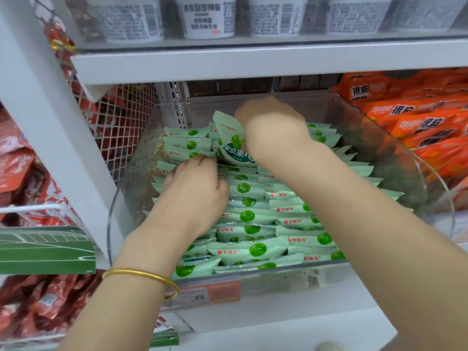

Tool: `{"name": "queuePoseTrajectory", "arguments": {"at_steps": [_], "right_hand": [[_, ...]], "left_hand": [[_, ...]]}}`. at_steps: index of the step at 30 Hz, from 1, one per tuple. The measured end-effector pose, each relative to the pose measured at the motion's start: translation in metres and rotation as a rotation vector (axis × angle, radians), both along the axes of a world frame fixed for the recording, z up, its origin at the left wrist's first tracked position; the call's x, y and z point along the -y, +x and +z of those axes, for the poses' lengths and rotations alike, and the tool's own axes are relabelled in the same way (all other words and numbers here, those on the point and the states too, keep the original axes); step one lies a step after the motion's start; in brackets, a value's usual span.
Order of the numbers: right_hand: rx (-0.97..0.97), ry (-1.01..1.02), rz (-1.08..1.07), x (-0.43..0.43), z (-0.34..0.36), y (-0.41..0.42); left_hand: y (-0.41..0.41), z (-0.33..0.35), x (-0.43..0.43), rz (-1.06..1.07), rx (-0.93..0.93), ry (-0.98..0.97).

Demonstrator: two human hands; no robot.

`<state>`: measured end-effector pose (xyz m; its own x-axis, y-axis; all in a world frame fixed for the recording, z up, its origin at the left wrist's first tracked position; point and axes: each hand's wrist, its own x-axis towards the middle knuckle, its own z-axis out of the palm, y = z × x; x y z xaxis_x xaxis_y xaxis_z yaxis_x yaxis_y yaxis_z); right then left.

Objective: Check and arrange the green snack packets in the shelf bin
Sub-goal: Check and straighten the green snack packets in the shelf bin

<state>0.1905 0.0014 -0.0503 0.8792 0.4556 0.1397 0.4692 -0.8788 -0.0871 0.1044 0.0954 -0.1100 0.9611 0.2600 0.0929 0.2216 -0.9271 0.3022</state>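
Note:
A clear plastic bin (pixel 395 158) on the shelf holds several rows of pale green snack packets (pixel 249 233). My right hand (pixel 274 127) grips one green packet (pixel 229 138) and holds it upright above the back of the pile. My left hand (pixel 196 191), with a gold bangle on its wrist, has its fingers curled into the packets at the bin's left side. What lies under its fingertips is hidden.
Orange snack packets (pixel 415 122) fill the bin to the right. White cup containers (pixel 206 16) stand on the shelf above. Red packets hang behind a wire mesh (pixel 119 127) on the left. An orange price tag (pixel 215 292) sits on the shelf's front edge.

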Motion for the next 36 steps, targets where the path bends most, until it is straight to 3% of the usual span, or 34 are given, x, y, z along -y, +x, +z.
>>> {"name": "queuePoseTrajectory", "arguments": {"at_steps": [6, 9, 13, 18, 27, 36], "right_hand": [[-0.054, -0.079, 0.066, -0.008, -0.035, 0.011], [-0.087, -0.005, 0.073, 0.005, -0.027, 0.012], [-0.01, -0.009, 0.071, 0.013, -0.031, 0.011], [-0.005, 0.002, 0.109, 0.009, -0.042, 0.016], [0.094, -0.038, 0.079, 0.009, -0.045, 0.013], [0.077, -0.094, 0.072, 0.008, -0.045, 0.018]], "left_hand": [[0.0, -0.001, -0.003, -0.009, 0.028, -0.083], [0.0, 0.001, -0.005, 0.013, 0.093, -0.117], [0.008, 0.003, -0.005, -0.096, 0.201, -0.064], [0.018, -0.002, -0.002, -0.134, 0.035, 0.003], [0.022, -0.004, -0.003, -0.12, -0.057, 0.037], [0.021, -0.003, 0.0, -0.097, -0.104, 0.093]]}}
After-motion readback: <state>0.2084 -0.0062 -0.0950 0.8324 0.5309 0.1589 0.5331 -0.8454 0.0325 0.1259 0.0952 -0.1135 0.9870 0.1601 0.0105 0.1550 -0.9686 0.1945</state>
